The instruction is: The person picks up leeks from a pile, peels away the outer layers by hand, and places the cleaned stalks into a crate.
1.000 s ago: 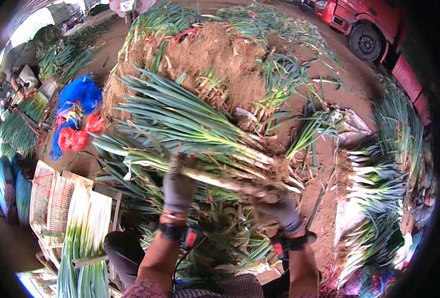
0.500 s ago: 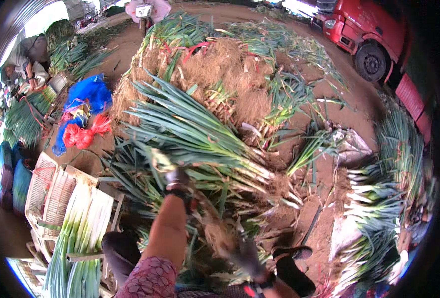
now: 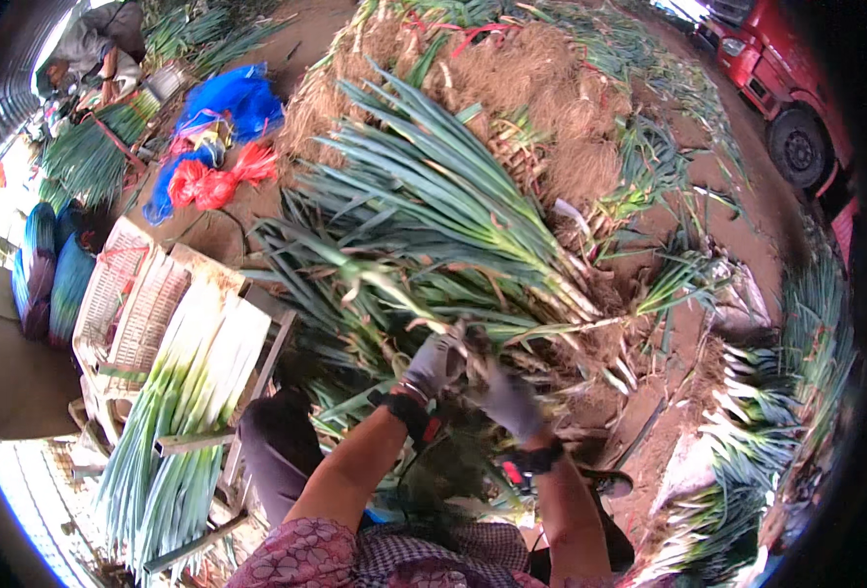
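My left hand (image 3: 432, 365), in a grey glove, is closed round a green onion (image 3: 385, 284). Its pale-green stalk and leaves slant away up and to the left. Close beside it my right hand (image 3: 510, 404), gloved in grey too, is near the lower end of that stalk. Motion smears its fingers, so what they hold, if anything, does not show. Just beyond both hands lies a heap of untrimmed green onions (image 3: 473, 216), leaves to the upper left and roots to the right.
White-stemmed onions (image 3: 193, 363) lie on a metal-framed stand at my left, beside wicker baskets (image 3: 110, 289). Blue netting (image 3: 233, 103) and red string (image 3: 220, 181) are farther off. Rooty bundles (image 3: 541, 108) lie ahead, more onions (image 3: 747, 431) at right. Another person sits far left; a red truck (image 3: 781, 73) stands far right.
My hands have come together: the left moved right, the right moved up. The onion in my left hand shows more clearly. The whole view has shifted, bringing the scene lower and farther right.
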Available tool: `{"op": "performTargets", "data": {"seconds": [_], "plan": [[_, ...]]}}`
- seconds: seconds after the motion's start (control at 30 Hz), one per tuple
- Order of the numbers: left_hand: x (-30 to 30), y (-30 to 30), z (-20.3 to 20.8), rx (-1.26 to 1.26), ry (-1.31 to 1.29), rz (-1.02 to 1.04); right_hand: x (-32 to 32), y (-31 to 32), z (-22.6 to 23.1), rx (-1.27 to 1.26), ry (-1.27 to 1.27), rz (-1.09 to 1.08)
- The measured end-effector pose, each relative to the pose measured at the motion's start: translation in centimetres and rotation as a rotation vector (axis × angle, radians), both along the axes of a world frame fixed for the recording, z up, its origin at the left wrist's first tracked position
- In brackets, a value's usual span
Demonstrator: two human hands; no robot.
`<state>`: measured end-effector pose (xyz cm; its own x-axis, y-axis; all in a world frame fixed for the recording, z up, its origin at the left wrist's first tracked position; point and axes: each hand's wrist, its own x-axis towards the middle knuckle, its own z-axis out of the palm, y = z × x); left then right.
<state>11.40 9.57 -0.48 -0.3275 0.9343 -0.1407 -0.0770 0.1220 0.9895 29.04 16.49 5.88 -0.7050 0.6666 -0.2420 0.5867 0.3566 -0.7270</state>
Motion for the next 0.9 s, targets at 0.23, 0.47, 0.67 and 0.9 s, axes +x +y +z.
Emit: {"op": "performTargets", "data": {"seconds": [0.23,0.47,0.67,0.9], "plan": [[-5.7,-9.0,-0.8,0.112,-0.632,0.169,4.8,-9.4,2.8,-0.336,0.125,-0.175],[-7.5,-9.7,7.7,0.123,-0.919,0.064,9.2,-14.1,3.8,-0.7,0.187,-0.254],[-8.4,-12.6,11.5,0.381,-1.018,-0.013,0.8,-15.0,3.1,-0.167,0.411,-0.091],[-11.4,-14.0,12.1,0.464,-0.78,0.242,-11.6,-12.3,2.8,0.104,0.432,-0.247]]}}
